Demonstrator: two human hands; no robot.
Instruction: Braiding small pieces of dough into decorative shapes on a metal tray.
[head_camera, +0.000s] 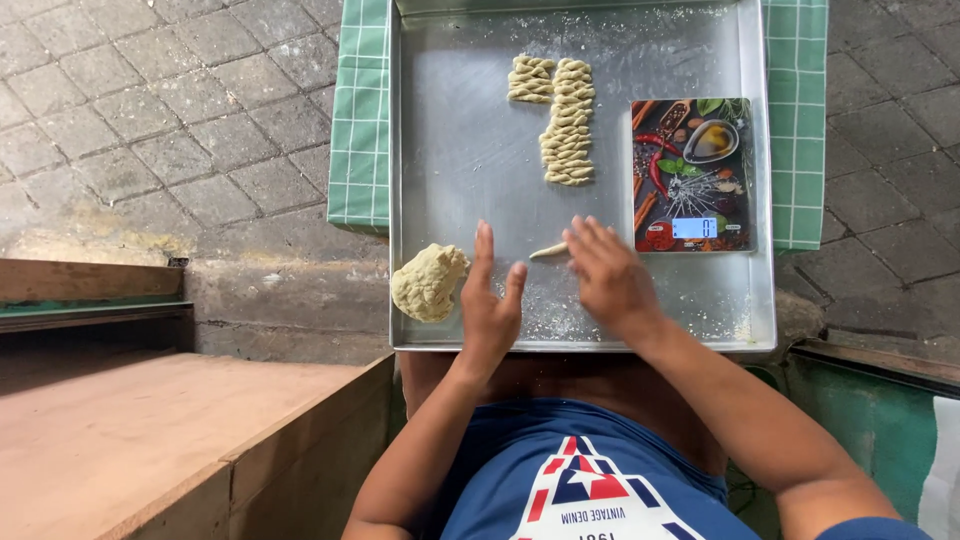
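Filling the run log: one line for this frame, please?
right hand: flat on dough strip | left hand: open, beside it | dough lump: tray's near-left corner | twisted pieces: centre | kitchen scale: right

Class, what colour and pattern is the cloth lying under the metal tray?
The cloth is green with a white grid of checks, seen in the head view, beneath the metal tray.

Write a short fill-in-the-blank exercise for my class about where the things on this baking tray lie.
1. The lump of dough lies at the tray's near ____ corner.
2. The right hand presses a thin ____ of dough.
3. The kitchen scale lies to the ____ of the twisted dough pieces.
4. The left hand is ____, fingers spread.

Missing words: left; roll; right; open
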